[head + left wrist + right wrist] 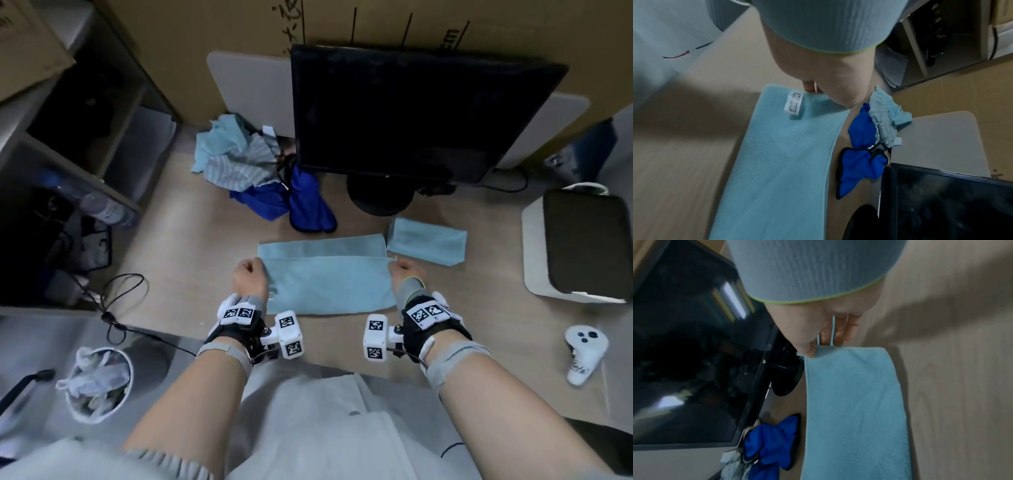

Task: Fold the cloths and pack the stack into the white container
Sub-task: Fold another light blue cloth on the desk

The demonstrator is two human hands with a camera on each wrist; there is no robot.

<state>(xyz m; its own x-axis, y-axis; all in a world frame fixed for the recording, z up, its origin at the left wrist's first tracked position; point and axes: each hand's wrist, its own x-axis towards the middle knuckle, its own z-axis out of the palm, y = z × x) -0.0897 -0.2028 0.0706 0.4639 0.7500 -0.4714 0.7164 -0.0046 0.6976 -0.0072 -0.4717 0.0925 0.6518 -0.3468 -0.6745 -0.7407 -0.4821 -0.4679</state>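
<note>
While both hands worked at the near middle of the worktop (191, 240), a light blue cloth (325, 284) lay flat between them, its near half doubled over toward the far edge so that a strip of the lower layer showed beyond the fold. The left hand (249, 279) had its grip clamped on the cloth's left corner, thumb and fingers pinching the upper layer; in the left wrist view a white label (794, 104) sat on the cloth just beside that pinch. The right hand (404, 270) was likewise clamped on the right corner, the fingers (846, 327) curled over the hem with the thumb pressed on top. Just beyond the right hand a folded light blue cloth (428, 244) rested on the worktop, nearly touching the far right corner of the one being handled. Farther back, left of the dark monitor (411, 116), lay a loose pile of cloths (246, 161), pale blue and striped over deep blue. A white container (534, 253) with a dark interior stood at the right edge of the worktop, well apart from the cloths, and a white controller (584, 353) lay nearer the person.
</note>
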